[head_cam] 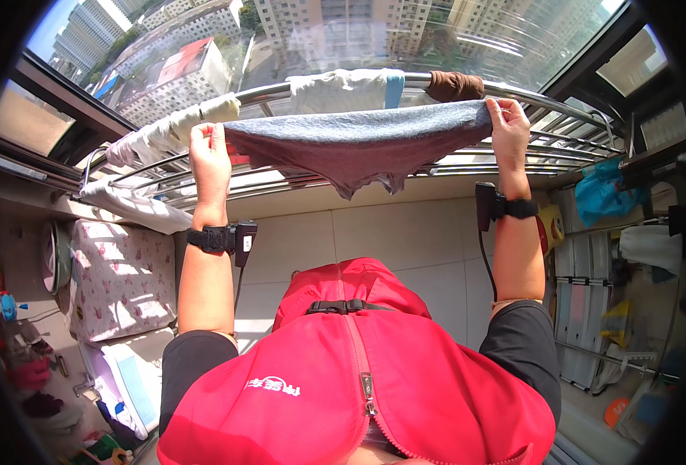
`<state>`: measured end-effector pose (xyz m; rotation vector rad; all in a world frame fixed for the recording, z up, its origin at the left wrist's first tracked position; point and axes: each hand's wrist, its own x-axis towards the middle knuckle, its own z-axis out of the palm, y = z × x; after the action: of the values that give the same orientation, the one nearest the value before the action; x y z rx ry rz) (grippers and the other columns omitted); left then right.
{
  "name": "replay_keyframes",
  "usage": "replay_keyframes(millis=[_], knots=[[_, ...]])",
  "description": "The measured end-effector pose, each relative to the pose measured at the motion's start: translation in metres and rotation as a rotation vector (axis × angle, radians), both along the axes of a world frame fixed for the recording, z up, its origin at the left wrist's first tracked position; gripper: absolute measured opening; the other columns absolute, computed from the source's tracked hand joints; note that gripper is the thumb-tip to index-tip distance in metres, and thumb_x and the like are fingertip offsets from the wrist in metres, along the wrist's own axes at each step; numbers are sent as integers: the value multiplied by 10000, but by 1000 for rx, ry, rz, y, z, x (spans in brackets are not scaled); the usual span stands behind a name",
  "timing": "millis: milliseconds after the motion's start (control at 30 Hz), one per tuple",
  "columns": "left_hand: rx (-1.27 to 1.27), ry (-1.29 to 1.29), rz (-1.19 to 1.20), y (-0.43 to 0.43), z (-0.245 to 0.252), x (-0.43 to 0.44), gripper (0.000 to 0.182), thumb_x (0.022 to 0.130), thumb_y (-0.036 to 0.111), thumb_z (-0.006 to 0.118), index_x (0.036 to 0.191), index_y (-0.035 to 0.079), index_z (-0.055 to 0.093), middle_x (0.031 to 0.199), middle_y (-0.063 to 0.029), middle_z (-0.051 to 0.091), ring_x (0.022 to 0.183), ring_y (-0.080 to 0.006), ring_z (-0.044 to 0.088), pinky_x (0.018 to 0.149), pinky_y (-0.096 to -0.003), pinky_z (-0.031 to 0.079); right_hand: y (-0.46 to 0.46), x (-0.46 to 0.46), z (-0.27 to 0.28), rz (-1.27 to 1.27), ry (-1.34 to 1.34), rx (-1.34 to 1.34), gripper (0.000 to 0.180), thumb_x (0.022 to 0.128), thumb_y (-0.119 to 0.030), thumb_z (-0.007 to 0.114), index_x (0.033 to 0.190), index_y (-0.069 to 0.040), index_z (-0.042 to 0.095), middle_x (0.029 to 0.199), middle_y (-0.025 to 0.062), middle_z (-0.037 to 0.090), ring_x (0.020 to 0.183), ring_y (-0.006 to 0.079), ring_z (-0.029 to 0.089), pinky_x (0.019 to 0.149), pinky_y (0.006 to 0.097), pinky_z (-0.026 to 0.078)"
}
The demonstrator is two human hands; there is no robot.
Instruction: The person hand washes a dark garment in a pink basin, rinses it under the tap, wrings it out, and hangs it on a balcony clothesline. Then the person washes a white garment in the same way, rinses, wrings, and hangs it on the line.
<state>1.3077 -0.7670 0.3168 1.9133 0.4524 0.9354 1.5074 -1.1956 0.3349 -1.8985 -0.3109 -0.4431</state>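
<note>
A grey cloth garment [360,131] is stretched wide between my two hands, its lower part hanging in a crumpled point. My left hand [210,151] pinches one upper corner between thumb and fingers. At the opposite corner, my right hand [508,125] grips the edge the same way. Behind the garment runs a curved metal drying rack [552,107] along the window. Over its top rail hang a white cloth [337,90] with a light blue strip beside it, a rolled brown cloth [456,86] and pale cloths [186,125] further left.
A box under a floral cover [122,279] stands at the left, with a plastic basin [128,378] below it. Shelving [581,314] and a yellow bottle [550,226] are at the right. A blue plastic bag [607,192] hangs near the rack's right end. Window glass lies beyond the rack.
</note>
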Motion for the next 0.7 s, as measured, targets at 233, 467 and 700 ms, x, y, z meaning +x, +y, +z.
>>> replay_keyframes(millis=[233,467,700], knots=[[-182,-3,-47,-14,2,-11,165,975,185,508,967,24,470,686,-31,543,494,-86,521,416,-256,510,5,-5,4,-190,-18,-357,250,817,-329,693,849,-82,676,585,58,605,584,232,612,595,350,463],[-156,-92,-20,-11,-34,-29,175,937,115,566,995,24,429,792,-67,559,668,-139,620,527,-267,563,-15,-20,-36,-342,-201,-238,270,852,-292,699,965,-64,609,657,2,584,579,116,558,551,260,446],[-229,-65,-236,-45,-81,-33,333,866,115,677,1090,11,454,960,-73,577,826,-164,610,690,-306,574,-10,-49,-114,170,212,376,310,871,-173,676,1102,4,569,990,99,646,870,169,618,775,265,473]])
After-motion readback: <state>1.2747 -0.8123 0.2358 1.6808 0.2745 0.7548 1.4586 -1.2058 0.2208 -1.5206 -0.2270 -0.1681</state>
